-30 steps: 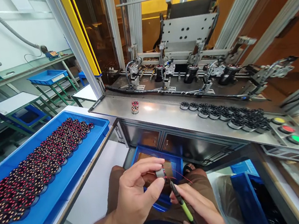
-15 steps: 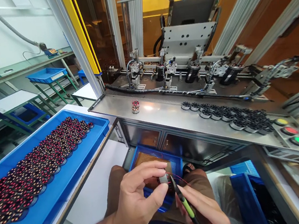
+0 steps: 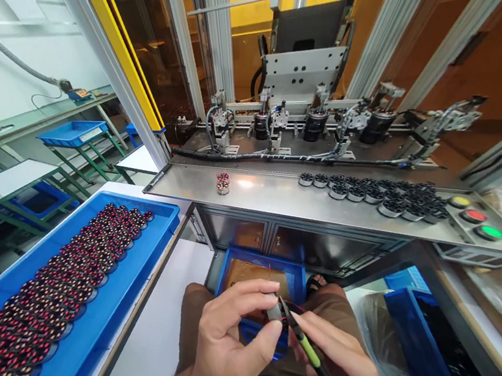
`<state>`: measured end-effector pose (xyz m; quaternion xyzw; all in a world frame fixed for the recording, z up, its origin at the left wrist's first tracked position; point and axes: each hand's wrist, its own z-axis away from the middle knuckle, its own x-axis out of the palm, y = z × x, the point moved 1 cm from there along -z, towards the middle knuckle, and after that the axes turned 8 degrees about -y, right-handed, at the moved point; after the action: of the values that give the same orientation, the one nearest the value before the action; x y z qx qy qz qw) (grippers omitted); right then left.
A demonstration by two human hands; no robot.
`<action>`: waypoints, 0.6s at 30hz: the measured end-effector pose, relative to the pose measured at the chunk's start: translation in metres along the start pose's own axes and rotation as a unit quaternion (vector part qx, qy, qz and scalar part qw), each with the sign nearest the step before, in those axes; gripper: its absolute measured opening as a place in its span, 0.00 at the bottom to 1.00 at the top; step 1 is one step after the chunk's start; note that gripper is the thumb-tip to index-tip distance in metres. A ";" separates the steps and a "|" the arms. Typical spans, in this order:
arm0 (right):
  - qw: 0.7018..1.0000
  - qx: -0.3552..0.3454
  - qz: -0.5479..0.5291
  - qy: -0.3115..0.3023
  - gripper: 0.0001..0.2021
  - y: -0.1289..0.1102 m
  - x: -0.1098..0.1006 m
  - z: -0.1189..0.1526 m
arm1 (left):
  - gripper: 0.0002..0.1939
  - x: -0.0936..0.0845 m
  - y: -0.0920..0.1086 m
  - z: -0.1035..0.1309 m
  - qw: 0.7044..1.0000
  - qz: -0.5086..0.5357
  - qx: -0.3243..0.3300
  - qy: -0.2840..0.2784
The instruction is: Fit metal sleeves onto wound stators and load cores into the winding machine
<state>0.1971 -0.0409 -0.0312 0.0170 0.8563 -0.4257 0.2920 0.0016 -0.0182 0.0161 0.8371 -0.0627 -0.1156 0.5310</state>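
Gripping a green and black tool (image 3: pixel 310 353), the right hand (image 3: pixel 341 349) points it at a small round part (image 3: pixel 273 312). The left hand (image 3: pixel 233 335) pinches that part between the knees (image 3: pixel 189 325). Farther back, black rings (image 3: pixel 372 193) sit on the shiny worktop (image 3: pixel 270 194).

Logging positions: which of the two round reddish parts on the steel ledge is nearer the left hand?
Front part, silver side showing; the redder rear part sits nearer the machine.

Open passage over the long silvery metal ledge (image 3: pixel 273 200), between two red-and-copper coil rings (image 3: pixel 223 186) and crowded black-and-silver rings (image 3: pixel 371 190). Thick black cable bundle (image 3: pixel 295 156) bars its back. Slim green-and-black hand tool (image 3: pixel 309 351) crowds right side of round grey metal part (image 3: pixel 273 312).
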 end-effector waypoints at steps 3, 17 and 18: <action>0.999 0.002 0.044 0.026 0.36 0.005 0.001 0.007 | 0.18 -0.001 -0.002 0.001 1.000 0.006 -0.003 -0.001; 0.997 0.078 -0.010 -0.004 0.37 -0.006 -0.028 0.015 | 0.34 -0.015 -0.008 0.000 0.962 -0.208 0.168 -0.052; 0.996 0.084 -0.035 -0.010 0.37 -0.010 -0.029 0.016 | 0.34 -0.015 -0.009 0.000 0.962 -0.211 0.165 -0.053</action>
<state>0.2263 -0.0526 -0.0169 0.0069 0.8148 -0.5059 0.2830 -0.0131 -0.0113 0.0102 0.8999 0.0693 -0.2574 0.3451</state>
